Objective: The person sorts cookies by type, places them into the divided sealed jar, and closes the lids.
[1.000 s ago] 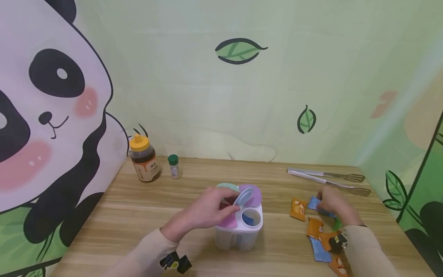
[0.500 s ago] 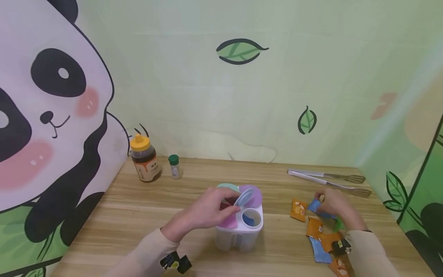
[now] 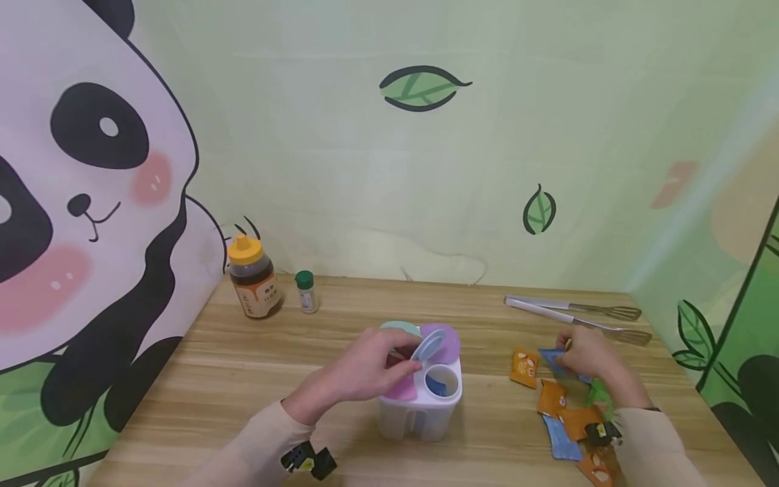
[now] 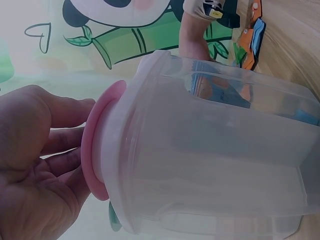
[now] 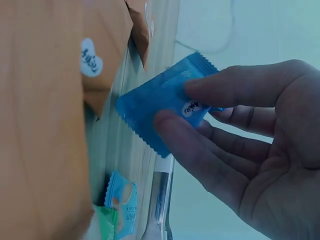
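Observation:
My left hand (image 3: pixel 368 365) holds up a light blue round lid (image 3: pixel 431 345) on a white-topped container (image 3: pixel 416 421) with clear sides. Beneath the raised lid is a round opening (image 3: pixel 442 383), with something blue inside. The container's pink lid (image 4: pixel 92 145) is down, below my left fingers in the head view. Between the thumb and fingers of my right hand (image 3: pixel 592 354) is a small blue packet (image 5: pixel 157 97), pinched by its face. Other orange packets (image 3: pixel 525 368) and a blue packet (image 3: pixel 562 438) lie around that hand.
Behind the right hand lie metal tongs (image 3: pixel 572 314) with pale handles. At the back left stand a yellow-capped jar (image 3: pixel 254 287) and a small green-capped shaker (image 3: pixel 307 294). A green packet (image 3: pixel 599 393) lies by the right wrist.
My right hand has moved slightly, and the blue packet in its fingers has shifted. More of the green packet shows beside the wrist. The left hand and lid stay in place.

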Motion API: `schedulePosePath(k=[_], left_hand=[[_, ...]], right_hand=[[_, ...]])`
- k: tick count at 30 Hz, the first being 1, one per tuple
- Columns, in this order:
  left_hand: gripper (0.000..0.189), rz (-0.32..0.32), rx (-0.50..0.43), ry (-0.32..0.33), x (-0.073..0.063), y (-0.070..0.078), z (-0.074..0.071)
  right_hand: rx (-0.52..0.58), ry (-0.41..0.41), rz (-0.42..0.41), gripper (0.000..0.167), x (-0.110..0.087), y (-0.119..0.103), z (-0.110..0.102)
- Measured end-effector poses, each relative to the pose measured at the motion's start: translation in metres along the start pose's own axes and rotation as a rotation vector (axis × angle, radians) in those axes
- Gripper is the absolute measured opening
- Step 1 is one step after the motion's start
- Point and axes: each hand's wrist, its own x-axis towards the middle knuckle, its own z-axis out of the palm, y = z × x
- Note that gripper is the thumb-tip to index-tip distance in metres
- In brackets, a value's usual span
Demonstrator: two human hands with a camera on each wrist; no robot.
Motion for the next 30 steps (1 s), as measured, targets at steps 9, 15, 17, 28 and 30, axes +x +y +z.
schedulePosePath(k=[9, 15, 17, 28, 30], left_hand=[[0.027, -0.014, 0.003, -0.002, -0.001, 0.001, -0.001], [0.027, -0.023, -0.001, -0.004, -0.001, 0.001, 0.0], [0.027, -0.026, -0.004, -0.004, -0.001, 0.002, 0.0], [0.028, -0.025, -0.01, -0.01, 0.0, 0.002, 0.0], [0.028, -0.025, -0.012, -0.011, 0.0, 0.002, 0.0]], right_hand=[[0.037, -0.025, 0.01, 0.015, -0.002, -0.012, 0.0], [0.065, 0.035, -0.072, 0.019, -0.003, -0.02, -0.001], [0.092, 0.037, -0.082, 0.021, -0.004, -0.025, -0.002], [0.112, 0.118, -0.2, 0.018, -0.014, -0.051, -0.006], [0.112, 0.142, -0.222, 0.017, -0.015, -0.056, -0.006]])
